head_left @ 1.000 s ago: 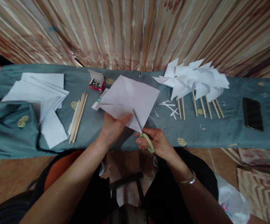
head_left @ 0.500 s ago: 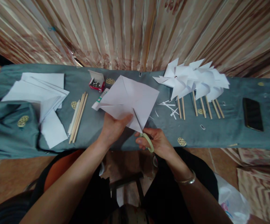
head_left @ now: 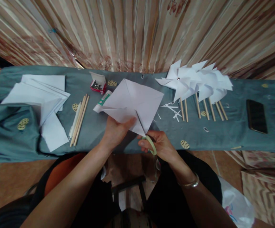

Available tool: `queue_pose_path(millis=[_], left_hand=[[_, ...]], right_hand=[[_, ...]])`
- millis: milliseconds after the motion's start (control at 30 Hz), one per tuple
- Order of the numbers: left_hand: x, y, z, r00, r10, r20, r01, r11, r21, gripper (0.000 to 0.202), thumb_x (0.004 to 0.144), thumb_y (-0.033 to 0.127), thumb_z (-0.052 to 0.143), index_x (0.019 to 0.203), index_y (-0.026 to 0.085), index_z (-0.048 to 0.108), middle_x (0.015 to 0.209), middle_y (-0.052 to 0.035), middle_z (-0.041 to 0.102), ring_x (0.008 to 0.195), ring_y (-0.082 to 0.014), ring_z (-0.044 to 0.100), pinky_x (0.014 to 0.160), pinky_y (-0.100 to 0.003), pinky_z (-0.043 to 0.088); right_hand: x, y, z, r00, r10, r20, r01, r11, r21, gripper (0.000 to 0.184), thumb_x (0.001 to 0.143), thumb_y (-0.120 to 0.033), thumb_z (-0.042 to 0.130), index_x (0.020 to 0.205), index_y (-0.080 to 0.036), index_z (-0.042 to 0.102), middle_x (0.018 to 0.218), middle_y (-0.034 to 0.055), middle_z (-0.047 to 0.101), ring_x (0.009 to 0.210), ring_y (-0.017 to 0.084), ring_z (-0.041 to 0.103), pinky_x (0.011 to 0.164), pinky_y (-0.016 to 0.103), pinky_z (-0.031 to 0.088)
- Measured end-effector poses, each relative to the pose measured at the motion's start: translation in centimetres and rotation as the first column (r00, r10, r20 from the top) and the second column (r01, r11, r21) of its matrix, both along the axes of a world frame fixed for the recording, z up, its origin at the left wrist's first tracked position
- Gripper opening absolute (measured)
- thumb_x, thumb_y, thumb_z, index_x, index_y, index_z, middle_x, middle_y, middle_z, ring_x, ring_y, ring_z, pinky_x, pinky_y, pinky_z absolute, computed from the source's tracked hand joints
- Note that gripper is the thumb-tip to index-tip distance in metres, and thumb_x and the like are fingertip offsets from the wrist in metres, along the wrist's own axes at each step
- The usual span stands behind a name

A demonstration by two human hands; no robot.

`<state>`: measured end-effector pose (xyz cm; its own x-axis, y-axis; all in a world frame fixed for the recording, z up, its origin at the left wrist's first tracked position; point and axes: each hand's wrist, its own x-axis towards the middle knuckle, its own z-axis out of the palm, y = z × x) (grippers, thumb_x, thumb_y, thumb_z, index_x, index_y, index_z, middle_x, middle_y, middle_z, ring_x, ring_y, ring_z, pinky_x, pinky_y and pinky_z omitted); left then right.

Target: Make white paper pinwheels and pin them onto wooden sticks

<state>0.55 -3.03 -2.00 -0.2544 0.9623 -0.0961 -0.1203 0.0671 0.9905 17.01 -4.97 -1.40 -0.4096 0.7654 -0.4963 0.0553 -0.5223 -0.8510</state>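
Observation:
A square white sheet of paper point(head_left: 139, 95) is held up over the cloth, creased and slit inward from its corners. My left hand point(head_left: 117, 128) grips its near edge, thumb on top and fingers hidden beneath. In my right hand point(head_left: 158, 143) is a pair of scissors point(head_left: 151, 145) with pale green handles, fingers closed around the loops. One dark blade lies over the paper along the near right corner, pointing toward the middle. A glue stick point(head_left: 103, 98) with a green label lies just left of the sheet, and thin paper strips point(head_left: 173, 109) are scattered to its right.
Finished paper pinwheels point(head_left: 194, 80) on wooden sticks lie overlapped at the right, before a black phone point(head_left: 257, 116). A small open box of metal pins point(head_left: 98, 84) stands behind the glue. Wooden sticks point(head_left: 79, 120) and white sheets point(head_left: 37, 91) lie left on the green cloth point(head_left: 128, 148).
The paper has shifted very slightly to the right and turned a little, showing more of the glue stick. Both hands keep the same grips, with the scissors almost unmoved.

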Motion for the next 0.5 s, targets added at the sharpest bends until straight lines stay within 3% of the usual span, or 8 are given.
queue_pose_path(millis=[300, 500], left_hand=[[0.01, -0.04, 0.08, 0.999, 0.001, -0.033, -0.002, 1.0, -0.025, 0.03, 0.059, 0.029, 0.08, 0.084, 0.022, 0.065, 0.085, -0.004, 0.073, 0.079, -0.0229, 0.065, 0.072, -0.035, 0.054], [0.03, -0.08, 0.09, 1.0, -0.008, -0.026, 0.007, 0.999, -0.034, 0.029, 0.06, 0.027, 0.079, 0.084, 0.022, 0.065, 0.085, -0.0026, 0.072, 0.078, -0.0211, 0.065, 0.072, -0.034, 0.054]], right_hand=[[-0.18, -0.05, -0.09, 0.999, -0.03, -0.018, 0.029, 0.999, -0.021, 0.041, 0.049, -0.047, 0.088, 0.068, -0.017, 0.07, 0.048, -0.0049, 0.059, 0.043, 0.007, 0.051, 0.042, 0.019, 0.04], [0.05, -0.13, -0.46, 1.0, -0.008, -0.01, 0.008, 0.999, 0.032, 0.039, 0.054, -0.048, 0.086, 0.07, -0.016, 0.071, 0.05, -0.0041, 0.06, 0.044, 0.008, 0.052, 0.043, 0.019, 0.042]])
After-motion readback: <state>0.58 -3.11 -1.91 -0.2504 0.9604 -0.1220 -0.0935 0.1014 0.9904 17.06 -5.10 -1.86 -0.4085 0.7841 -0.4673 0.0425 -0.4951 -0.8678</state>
